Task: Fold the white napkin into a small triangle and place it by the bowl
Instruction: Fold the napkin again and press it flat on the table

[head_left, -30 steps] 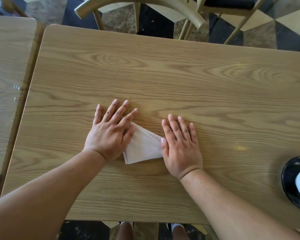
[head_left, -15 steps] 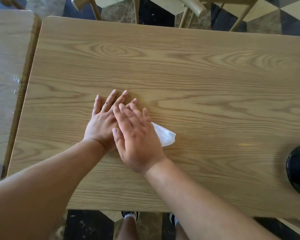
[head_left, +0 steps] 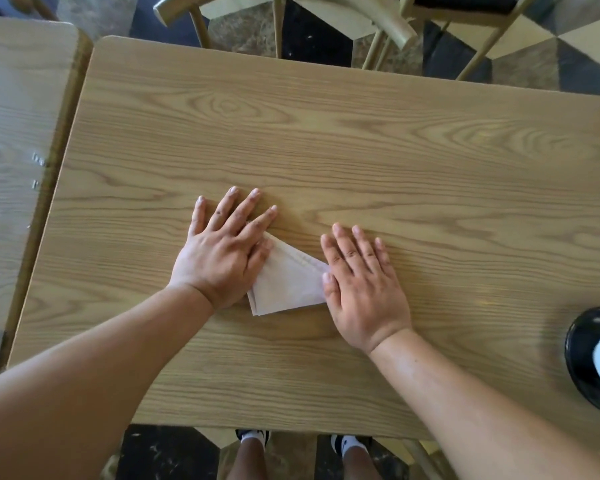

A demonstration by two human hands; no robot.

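The white napkin [head_left: 290, 284] lies folded into a small triangle on the wooden table [head_left: 361, 150], near the front middle. My left hand [head_left: 226, 252] rests flat, palm down, on the napkin's left part, fingers spread. My right hand [head_left: 362, 284] lies flat on the table at the napkin's right corner, thumb touching its edge. A black bowl [head_left: 584, 355] with something white inside sits at the right edge, partly cut off by the frame.
A second wooden table [head_left: 18, 140] stands close on the left with a narrow gap between. Chairs [head_left: 326, 15] stand beyond the far edge. My feet show below the table's near edge.
My right hand, which lay over my left hand and the napkin half a second ago, has slid right off the napkin to its right corner. The left hand stayed pressed in place.
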